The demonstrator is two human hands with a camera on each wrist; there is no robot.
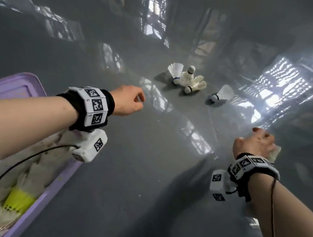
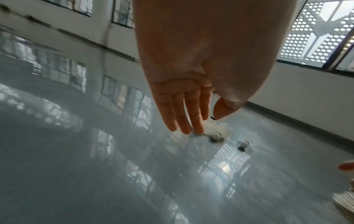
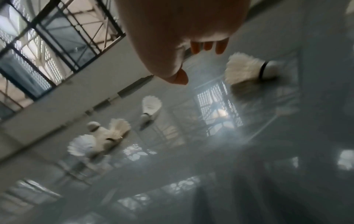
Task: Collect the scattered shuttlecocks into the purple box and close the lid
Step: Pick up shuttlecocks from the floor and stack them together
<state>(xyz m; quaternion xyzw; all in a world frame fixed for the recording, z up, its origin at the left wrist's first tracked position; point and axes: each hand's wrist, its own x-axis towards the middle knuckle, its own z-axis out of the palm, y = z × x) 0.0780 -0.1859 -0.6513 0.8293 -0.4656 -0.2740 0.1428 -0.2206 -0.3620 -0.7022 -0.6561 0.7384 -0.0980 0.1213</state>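
Five shuttlecocks lay loose on the glossy grey floor [image 1: 145,166]. Positions as follows.

1. Cluster of three white shuttlecocks [image 1: 186,78]: ahead of both hands, touching one another; one stood cork-up, the other two lay on their sides.
2. Single shuttlecock [image 1: 222,94]: just right of the cluster, apart from it, on its side w/ cork toward the person.
3. Nearest shuttlecock [image 3: 249,69]: on the floor just beyond the right hand's fingertips, on its side. Contact w/ the fingers: cannot tell, both views blurred.

Left hand [image 1: 128,103]: reached fwd above the floor, short of the cluster. Fingers [image 2: 180,112] hung relaxed, nearly straight, thumb apart; nothing held.

Right hand [image 1: 254,143]: low over the floor, right of centre. Fingertips and thumb tip showed in the wrist view, loosely bent, w/ no object between them.

Purple box [image 1: 59,181]: at the person's left, under the left forearm. Lid [image 1: 16,88] stood open at the far side. Contents: a pile of white shuttlecocks plus one yellow shuttlecock [image 1: 19,199].

Each wrist carried a black band w/ white marker blocks [image 1: 95,106] and a white camera unit below it. A black cable [image 1: 16,165] ran back from the left unit across the box.

Window reflections covered the floor.
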